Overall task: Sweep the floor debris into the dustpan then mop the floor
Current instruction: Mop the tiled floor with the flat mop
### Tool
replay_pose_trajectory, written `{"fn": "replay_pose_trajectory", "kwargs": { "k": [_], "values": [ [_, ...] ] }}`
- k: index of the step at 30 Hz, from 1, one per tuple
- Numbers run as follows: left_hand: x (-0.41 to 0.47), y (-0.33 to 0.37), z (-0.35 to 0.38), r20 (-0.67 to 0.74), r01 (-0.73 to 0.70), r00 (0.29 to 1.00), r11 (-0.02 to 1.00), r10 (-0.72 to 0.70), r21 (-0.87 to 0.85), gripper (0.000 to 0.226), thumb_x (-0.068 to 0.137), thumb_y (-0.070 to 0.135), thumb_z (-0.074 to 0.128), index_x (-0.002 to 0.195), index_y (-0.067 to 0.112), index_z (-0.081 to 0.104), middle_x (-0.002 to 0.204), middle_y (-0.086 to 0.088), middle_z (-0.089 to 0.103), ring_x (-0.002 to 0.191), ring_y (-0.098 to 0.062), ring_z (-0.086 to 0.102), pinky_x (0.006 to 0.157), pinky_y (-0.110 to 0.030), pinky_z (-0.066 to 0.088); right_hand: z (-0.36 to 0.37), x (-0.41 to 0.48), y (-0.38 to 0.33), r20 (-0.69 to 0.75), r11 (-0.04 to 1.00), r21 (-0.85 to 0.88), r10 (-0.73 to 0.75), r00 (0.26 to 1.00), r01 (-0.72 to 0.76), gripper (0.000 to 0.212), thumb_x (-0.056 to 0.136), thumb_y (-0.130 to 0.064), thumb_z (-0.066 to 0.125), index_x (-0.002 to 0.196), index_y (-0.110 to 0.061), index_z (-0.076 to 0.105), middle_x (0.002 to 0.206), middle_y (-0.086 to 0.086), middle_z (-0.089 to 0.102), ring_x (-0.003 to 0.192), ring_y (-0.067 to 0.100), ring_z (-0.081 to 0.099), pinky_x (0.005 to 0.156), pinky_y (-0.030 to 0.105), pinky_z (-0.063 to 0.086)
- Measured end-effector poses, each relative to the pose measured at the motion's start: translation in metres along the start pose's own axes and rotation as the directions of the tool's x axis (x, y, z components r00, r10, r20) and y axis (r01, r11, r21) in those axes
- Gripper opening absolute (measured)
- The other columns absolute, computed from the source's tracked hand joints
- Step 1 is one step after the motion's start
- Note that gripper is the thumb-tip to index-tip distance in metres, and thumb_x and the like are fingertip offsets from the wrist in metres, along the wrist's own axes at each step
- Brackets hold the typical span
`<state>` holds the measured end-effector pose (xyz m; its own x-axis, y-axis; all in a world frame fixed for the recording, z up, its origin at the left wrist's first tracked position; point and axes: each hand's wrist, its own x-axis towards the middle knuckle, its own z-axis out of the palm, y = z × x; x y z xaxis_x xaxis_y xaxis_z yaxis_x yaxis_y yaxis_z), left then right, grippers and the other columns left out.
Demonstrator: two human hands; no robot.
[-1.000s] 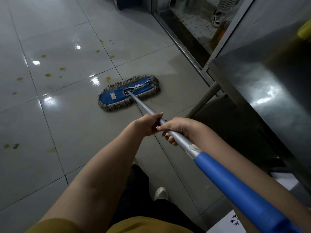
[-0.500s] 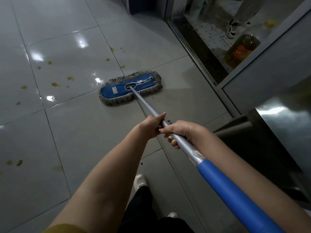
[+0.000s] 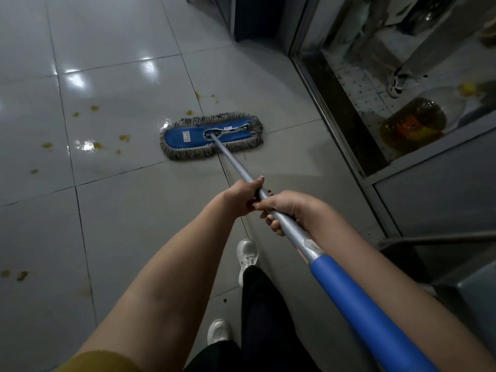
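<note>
A flat blue mop head (image 3: 212,135) with a grey fringe lies on the grey tiled floor (image 3: 134,216) ahead of me. Its silver handle (image 3: 233,162) runs back to a blue grip (image 3: 357,299) at the lower right. My left hand (image 3: 241,197) is wrapped around the silver handle. Just behind it, my right hand (image 3: 287,210) holds the same handle. Several yellow-brown stains (image 3: 96,145) spot the tiles to the left of the mop head and just beyond it. No dustpan is in view.
A glass-fronted steel cabinet (image 3: 349,135) lines the right side, with an oil jug (image 3: 413,124) reflected or standing behind the glass. Another person's shoe (image 3: 397,83) shows there. A steel bar (image 3: 440,238) juts out low at right. My white shoes (image 3: 248,256) stand below my hands.
The mop head has slid to the right along the floor, away from the left stains. The view has shifted as I stepped forward; the steel table at right has left the frame.
</note>
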<state>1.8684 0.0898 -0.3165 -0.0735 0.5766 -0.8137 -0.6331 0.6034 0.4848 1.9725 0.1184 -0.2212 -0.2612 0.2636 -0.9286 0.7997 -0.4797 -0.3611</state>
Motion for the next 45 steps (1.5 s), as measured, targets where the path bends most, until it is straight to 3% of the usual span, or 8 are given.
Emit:
{"fn": "replay_pose_trajectory", "kwargs": {
  "k": [6,13,16,19,23,29,40,45],
  "values": [
    [0.050,0.092,-0.003,-0.119,-0.048,0.992,0.999,0.049,0.013,0.032,0.094,0.031,0.053,0.078,0.003,0.052,0.072,-0.008,0.059,0.058,-0.015,0.057,0.056,-0.026,0.051,-0.035,0.050,-0.095,0.036,0.999,-0.050,-0.016,0.999,0.017,0.023,0.094,-0.018,0.055,0.074,-0.009,0.045,0.031,-0.002,0.046,0.023,0.008,0.045,0.032,0.013,0.039],
    [0.099,0.188,-0.012,-0.126,-0.048,0.991,0.996,0.038,-0.073,0.031,0.096,0.027,0.051,0.081,0.001,0.052,0.078,-0.010,0.059,0.068,-0.019,0.058,0.068,-0.028,0.050,-0.069,0.095,-0.195,0.061,0.995,-0.096,-0.013,0.998,0.019,0.020,0.093,-0.017,0.056,0.076,-0.011,0.047,0.046,0.002,0.047,0.025,0.009,0.047,0.034,0.015,0.042],
    [0.114,0.223,-0.015,-0.123,-0.058,0.991,0.995,0.048,-0.084,0.031,0.096,0.027,0.050,0.080,0.001,0.051,0.069,-0.008,0.062,0.061,-0.016,0.060,0.059,-0.025,0.052,-0.083,0.109,-0.234,0.073,0.991,-0.136,0.005,0.997,0.005,0.020,0.093,-0.018,0.056,0.077,-0.010,0.048,0.036,-0.001,0.048,0.026,0.009,0.047,0.034,0.015,0.042],
    [0.129,0.260,-0.022,-0.146,-0.075,0.987,0.996,0.066,-0.052,0.031,0.095,0.028,0.052,0.079,0.001,0.050,0.044,0.000,0.058,0.037,-0.008,0.055,0.038,-0.019,0.046,-0.093,0.122,-0.273,0.081,0.988,-0.152,0.011,0.997,0.001,0.019,0.094,-0.018,0.055,0.078,-0.008,0.048,0.032,-0.001,0.048,0.025,0.009,0.047,0.034,0.015,0.042],
    [0.155,0.310,-0.044,-0.141,-0.074,0.988,0.994,0.062,-0.079,0.030,0.094,0.028,0.054,0.085,0.000,0.052,0.069,-0.007,0.062,0.053,-0.014,0.059,0.044,-0.020,0.050,-0.096,0.144,-0.330,0.084,0.982,-0.189,0.013,0.996,0.004,0.019,0.094,-0.018,0.054,0.079,-0.009,0.049,0.032,-0.001,0.048,0.025,0.009,0.047,0.034,0.015,0.042],
    [0.188,0.396,-0.080,-0.085,-0.097,0.993,0.975,0.081,-0.202,0.030,0.096,0.022,0.051,0.079,-0.002,0.049,0.042,-0.003,0.061,0.035,-0.010,0.058,0.037,-0.017,0.046,-0.094,0.181,-0.428,0.068,0.972,-0.235,0.020,0.997,-0.003,0.018,0.094,-0.018,0.053,0.079,-0.009,0.048,0.032,-0.002,0.047,0.025,0.009,0.047,0.034,0.014,0.041],
    [0.224,0.505,-0.116,-0.087,-0.082,0.994,0.969,0.063,-0.233,0.026,0.093,0.020,0.057,0.076,0.003,0.045,0.033,0.002,0.049,0.028,-0.007,0.049,0.034,-0.014,0.041,-0.102,0.206,-0.552,0.113,0.966,-0.259,0.040,0.993,-0.009,0.020,0.094,-0.021,0.054,0.079,-0.009,0.047,0.033,-0.002,0.046,0.025,0.008,0.045,0.034,0.013,0.040],
    [0.237,0.520,-0.110,-0.071,-0.028,0.997,0.970,0.011,-0.243,0.020,0.091,0.019,0.058,0.080,0.005,0.049,0.062,-0.005,0.051,0.050,-0.011,0.054,0.042,-0.018,0.051,-0.116,0.206,-0.562,0.125,0.968,-0.252,0.033,0.992,-0.001,0.033,0.094,-0.038,0.055,0.080,-0.010,0.045,0.033,-0.003,0.045,0.026,0.006,0.043,0.033,0.013,0.039]
  ]
}}
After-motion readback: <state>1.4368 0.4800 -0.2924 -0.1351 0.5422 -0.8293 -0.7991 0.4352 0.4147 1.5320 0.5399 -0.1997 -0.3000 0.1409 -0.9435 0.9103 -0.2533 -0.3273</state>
